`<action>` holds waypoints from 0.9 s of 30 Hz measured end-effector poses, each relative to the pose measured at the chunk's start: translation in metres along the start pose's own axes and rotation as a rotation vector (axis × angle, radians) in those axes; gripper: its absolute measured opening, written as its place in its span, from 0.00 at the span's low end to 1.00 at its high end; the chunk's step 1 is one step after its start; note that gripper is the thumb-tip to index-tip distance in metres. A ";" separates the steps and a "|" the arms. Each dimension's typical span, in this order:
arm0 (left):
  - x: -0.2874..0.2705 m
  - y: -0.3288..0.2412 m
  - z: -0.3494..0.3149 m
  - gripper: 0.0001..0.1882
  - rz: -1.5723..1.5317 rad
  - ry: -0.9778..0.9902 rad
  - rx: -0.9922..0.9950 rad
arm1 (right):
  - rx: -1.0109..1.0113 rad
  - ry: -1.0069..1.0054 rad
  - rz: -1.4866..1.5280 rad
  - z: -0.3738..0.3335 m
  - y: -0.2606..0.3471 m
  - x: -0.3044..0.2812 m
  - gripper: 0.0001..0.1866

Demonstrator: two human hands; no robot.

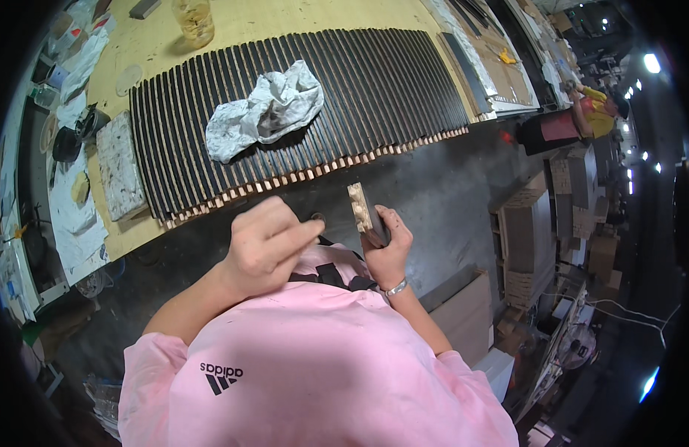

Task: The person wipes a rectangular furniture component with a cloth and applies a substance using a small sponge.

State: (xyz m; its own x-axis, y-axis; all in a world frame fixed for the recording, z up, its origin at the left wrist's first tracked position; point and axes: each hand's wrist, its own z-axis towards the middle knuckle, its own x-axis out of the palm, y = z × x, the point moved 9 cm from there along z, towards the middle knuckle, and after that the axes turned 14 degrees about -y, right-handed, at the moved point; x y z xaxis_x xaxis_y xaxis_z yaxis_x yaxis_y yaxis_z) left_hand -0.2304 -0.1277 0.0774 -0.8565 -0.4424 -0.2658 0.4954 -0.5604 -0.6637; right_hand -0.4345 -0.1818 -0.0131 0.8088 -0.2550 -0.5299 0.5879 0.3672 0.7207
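Note:
In my right hand (390, 242) is a short dark wooden board (367, 216), held tilted in front of my chest with its pale, bare edge facing left. Round bumps or notches show along that edge. My left hand (266, 246) is raised a little to the left of the board, apart from it. Its fingers are curled in, with the index finger pointing toward the board; anything inside them is hidden. Beyond both hands, many narrow black strips (374, 89) with pale ends lie side by side on the table. A crumpled, stained white cloth (270, 104) rests on them.
The yellowish table (247, 16) carries a jar of amber liquid (194, 22), a stained slab (121, 165) and black cups (67, 144) at the left. Stacked boards (529, 238) stand on the floor at right. Another person in yellow (599, 113) is farther off.

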 end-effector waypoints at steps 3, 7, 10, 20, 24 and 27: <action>-0.003 0.000 0.003 0.15 -0.011 -0.003 -0.009 | -0.009 -0.009 0.008 0.002 0.001 -0.001 0.17; -0.005 0.014 0.005 0.15 0.048 -0.064 -0.028 | 0.005 -0.007 0.040 0.004 0.003 0.001 0.17; -0.003 0.009 0.003 0.15 0.019 -0.042 -0.028 | -0.042 -0.010 0.051 0.005 0.006 0.003 0.16; -0.002 0.016 0.010 0.15 -0.008 -0.018 -0.018 | -0.078 0.000 0.055 0.008 0.004 0.005 0.16; -0.006 0.014 0.010 0.15 0.013 -0.015 -0.065 | -0.107 -0.024 0.042 0.007 0.007 0.002 0.16; -0.003 0.020 0.006 0.14 0.040 -0.046 -0.096 | -0.086 -0.031 0.045 0.010 0.005 0.003 0.16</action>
State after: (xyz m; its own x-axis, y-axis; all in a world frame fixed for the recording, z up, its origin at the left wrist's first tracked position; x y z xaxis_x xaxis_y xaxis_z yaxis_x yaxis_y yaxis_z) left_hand -0.2171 -0.1415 0.0687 -0.8278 -0.4959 -0.2623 0.5109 -0.4733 -0.7176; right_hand -0.4290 -0.1889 -0.0063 0.8351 -0.2634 -0.4830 0.5490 0.4540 0.7018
